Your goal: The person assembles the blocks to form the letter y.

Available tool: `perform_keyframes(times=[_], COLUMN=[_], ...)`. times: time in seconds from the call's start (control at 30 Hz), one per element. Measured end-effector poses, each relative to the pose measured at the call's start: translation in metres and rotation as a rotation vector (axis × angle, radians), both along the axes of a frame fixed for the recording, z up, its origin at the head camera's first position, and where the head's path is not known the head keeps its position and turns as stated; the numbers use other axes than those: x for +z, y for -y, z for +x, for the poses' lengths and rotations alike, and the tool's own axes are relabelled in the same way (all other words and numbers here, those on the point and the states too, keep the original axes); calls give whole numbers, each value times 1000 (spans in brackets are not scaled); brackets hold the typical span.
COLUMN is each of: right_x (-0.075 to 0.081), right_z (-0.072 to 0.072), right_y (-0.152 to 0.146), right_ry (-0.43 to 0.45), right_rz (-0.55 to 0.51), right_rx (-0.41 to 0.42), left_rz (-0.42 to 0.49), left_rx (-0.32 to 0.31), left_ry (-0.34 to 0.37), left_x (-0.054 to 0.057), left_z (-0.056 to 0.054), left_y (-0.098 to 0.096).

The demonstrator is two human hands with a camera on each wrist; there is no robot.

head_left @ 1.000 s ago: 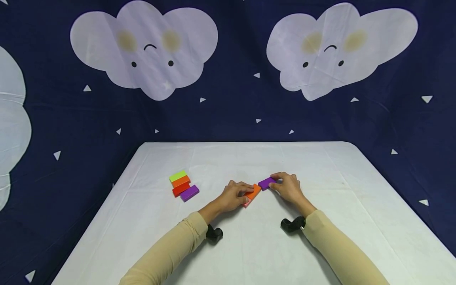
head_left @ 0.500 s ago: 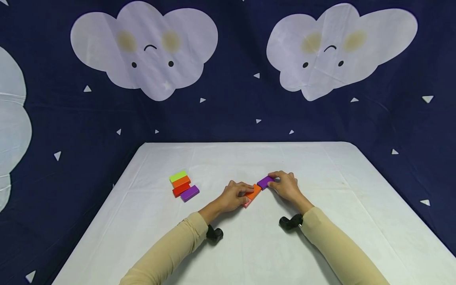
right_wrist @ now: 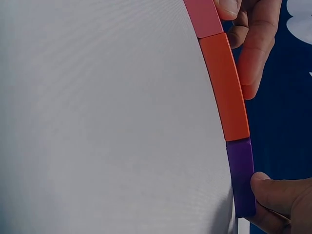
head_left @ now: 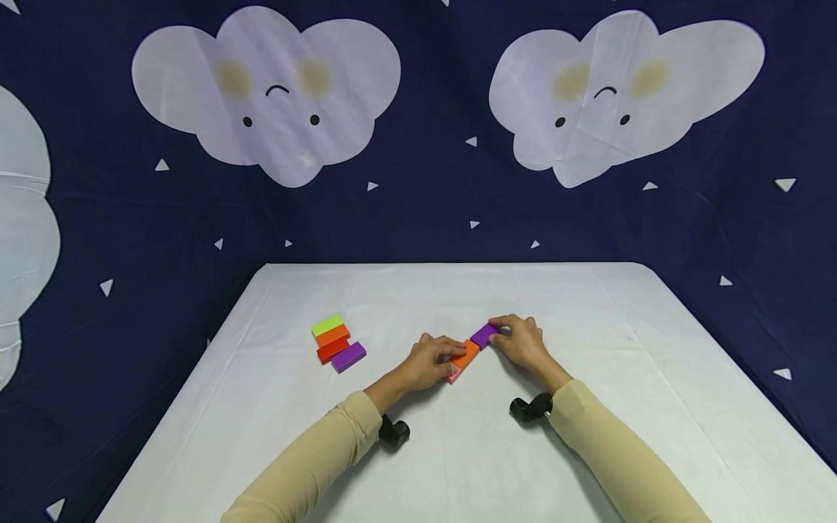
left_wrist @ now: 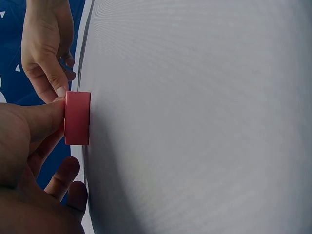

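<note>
Pink (head_left: 453, 376), orange (head_left: 467, 354) and purple (head_left: 484, 335) blocks lie end to end in a slanting row on the white table. My left hand (head_left: 426, 361) holds the near end of the row. Its thumb is on the pink block (left_wrist: 78, 118), and its fingers reach over beside the orange block (right_wrist: 224, 87). At the far end my right hand (head_left: 523, 341) pinches the purple block (right_wrist: 241, 180) between thumb and fingers. The purple block's end meets the orange one in the right wrist view. Part of the pink block is hidden under the left hand.
To the left on the table (head_left: 405, 290) lies a cluster of lime (head_left: 327, 325), orange (head_left: 332, 335), red (head_left: 333, 350) and purple (head_left: 349, 357) blocks. Black devices (head_left: 394, 433) hang under both wrists. A dark blue cloth (head_left: 425, 218) with clouds stands behind.
My right hand has slid the purple block slightly left and turned it into line with the orange block, end to end. The left hand has stayed in place.
</note>
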State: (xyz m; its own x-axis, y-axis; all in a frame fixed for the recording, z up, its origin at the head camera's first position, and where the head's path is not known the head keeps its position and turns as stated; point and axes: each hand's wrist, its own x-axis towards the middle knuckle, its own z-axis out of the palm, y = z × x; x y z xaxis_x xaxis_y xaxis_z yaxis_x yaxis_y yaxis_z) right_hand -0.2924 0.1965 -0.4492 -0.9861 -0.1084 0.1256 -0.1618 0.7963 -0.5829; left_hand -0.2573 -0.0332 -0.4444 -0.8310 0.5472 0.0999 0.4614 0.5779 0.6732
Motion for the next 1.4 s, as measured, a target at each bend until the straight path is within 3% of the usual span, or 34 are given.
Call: perform_keyframes(times=[0.87, 1.4], right_x=[1, 5], right_z=[0, 20], right_y=[2, 8], right_ry=[4, -91], right_rz=[-1, 15], right_rx=[4, 17], left_rz=[-12, -9], left_rx=[6, 20], left_ry=[-4, -19], left_x=[1, 3], left_z=[1, 2], left_y=[-1, 0])
